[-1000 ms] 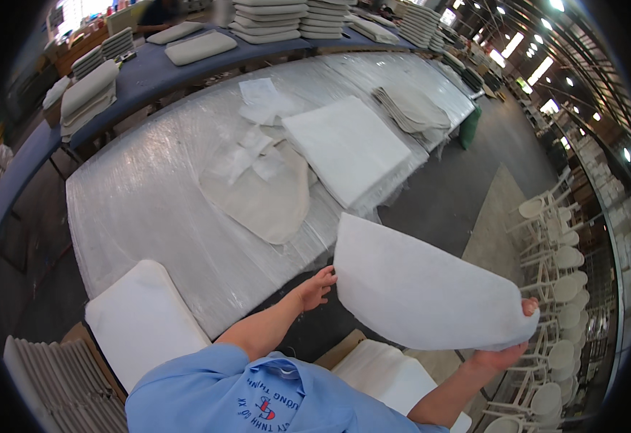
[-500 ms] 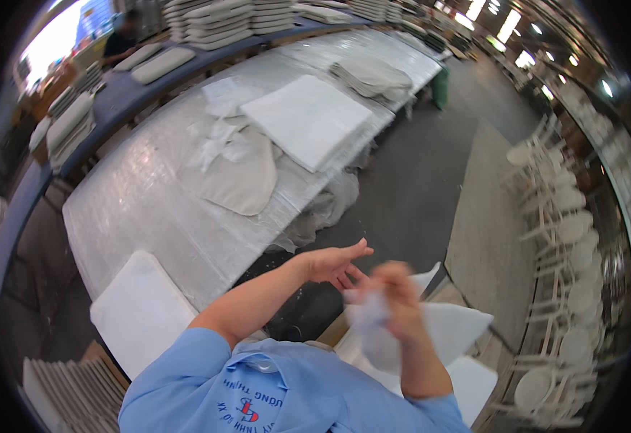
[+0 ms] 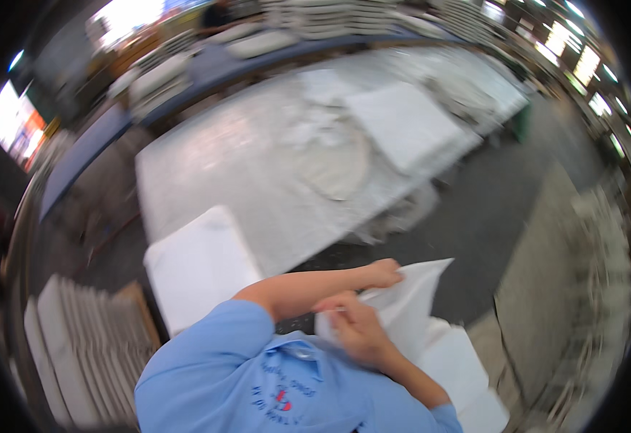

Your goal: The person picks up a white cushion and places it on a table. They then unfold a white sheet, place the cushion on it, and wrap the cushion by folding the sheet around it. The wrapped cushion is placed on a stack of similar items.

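Toward 4 o'clock, the left hand is closed on the upper edge of a white sheet; the right hand, fingers curled in, grasps its left edge. A plastic-covered counter spans 10 to 1 o'clock, bearing a white stack. At 8 o'clock lies a white pad, near rowed grey pads. Beyond, a blue counter carries piled pads at 12 o'clock; pale chairs blur at 3 o'clock.

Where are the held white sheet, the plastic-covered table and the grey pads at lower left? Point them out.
White sheet point(image 3: 415, 292): head view, on its broad face.
Plastic-covered table point(image 3: 218, 169): head view, on its bare top.
Grey pads point(image 3: 90, 350): head view, near the row's middle.
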Motion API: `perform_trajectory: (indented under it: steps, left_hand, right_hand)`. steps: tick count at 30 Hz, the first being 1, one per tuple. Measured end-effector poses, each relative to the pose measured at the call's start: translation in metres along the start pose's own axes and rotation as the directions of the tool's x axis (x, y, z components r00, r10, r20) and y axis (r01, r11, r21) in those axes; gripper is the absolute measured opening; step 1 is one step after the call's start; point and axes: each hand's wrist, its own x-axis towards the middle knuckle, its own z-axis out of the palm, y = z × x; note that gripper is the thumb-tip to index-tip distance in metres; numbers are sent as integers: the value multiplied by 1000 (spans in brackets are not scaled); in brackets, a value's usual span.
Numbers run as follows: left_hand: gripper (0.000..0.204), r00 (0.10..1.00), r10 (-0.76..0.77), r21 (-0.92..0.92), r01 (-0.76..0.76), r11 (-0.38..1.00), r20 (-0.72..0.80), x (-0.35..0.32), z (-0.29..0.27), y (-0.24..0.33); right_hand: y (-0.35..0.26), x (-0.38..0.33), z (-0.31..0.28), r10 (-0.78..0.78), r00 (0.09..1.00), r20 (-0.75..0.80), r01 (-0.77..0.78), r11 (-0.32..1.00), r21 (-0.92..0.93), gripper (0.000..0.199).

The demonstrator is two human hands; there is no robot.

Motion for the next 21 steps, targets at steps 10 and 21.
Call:
perform_trajectory:
  steps: [10,21]
  left_hand:
    - [44,886,-146,-898,-437,46,-439,-209,-175,-174]
    - [39,569,-677,-639,-746,-185,-467,-453,-183,-432]
  right_hand:
    - [-2,60,145,-8,964,264,-9,998,63,5]
    - [32,151,336,-6,826,564,-21,999,41,6]
